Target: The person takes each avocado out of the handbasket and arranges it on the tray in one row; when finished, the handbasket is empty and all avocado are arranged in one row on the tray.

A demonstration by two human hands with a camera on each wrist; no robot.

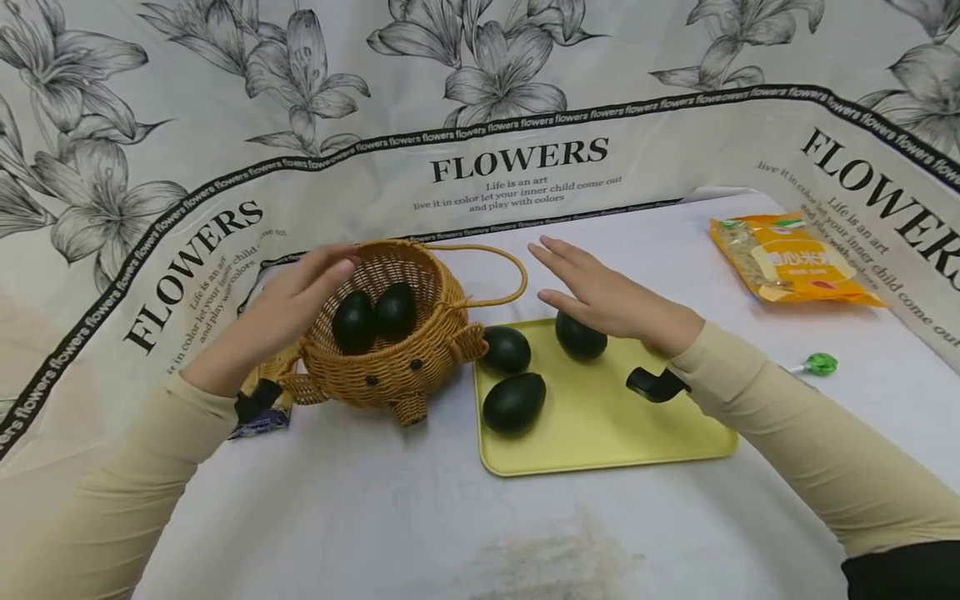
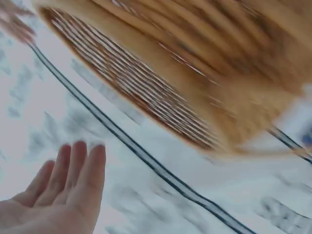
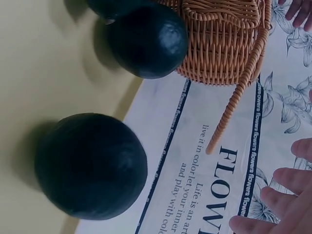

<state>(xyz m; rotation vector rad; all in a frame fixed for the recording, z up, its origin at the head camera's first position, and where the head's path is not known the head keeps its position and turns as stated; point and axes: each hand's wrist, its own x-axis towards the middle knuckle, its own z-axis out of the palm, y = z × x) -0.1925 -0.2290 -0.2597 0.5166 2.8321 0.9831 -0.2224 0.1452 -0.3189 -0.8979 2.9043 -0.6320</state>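
Head view: the right hand, empty, fingers straight, hangs over the tray's far edge; one dark green fruit lies beneath it, apart, its long axis unclear. The left hand, also empty and straight-fingered, is farther off, by the basket's left rim.

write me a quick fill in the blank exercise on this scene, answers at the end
1. The wicker basket holds ____ dark fruits.
2. The number of dark fruits lying on the tray is ____.
3. The colour of the tray is ____.
4. In the head view, the word printed in the largest letters on the backdrop is ____.

Missing words: two; three; yellow; FLOWERS.
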